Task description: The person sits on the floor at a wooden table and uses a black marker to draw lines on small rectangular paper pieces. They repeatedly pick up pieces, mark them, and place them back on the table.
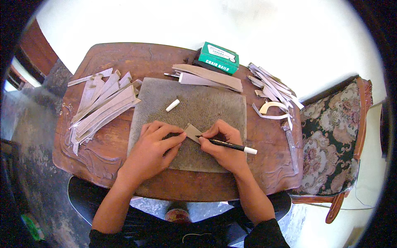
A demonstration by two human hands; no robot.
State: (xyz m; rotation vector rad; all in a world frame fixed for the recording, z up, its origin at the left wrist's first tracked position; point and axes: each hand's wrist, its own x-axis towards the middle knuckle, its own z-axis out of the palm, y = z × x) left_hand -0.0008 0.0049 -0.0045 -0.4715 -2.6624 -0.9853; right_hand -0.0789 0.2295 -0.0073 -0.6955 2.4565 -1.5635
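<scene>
Fingers: left hand (153, 144) presses cardboard piece (192, 132) flat | right hand (223, 144) grips pen (227, 144) (tip touching piece)

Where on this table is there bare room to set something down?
Free: the grey mat between the white pen cap and its right edge; bare wood at the table's far left, behind the strip pile. Crowded: left side under those strips, right side under the curved offcuts, mat's near middle under both hands.

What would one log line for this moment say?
left hand: pressing small tan piece flat | right hand: holding black pen, tip on piece | surface: grey mat | nearby: white cap
</scene>
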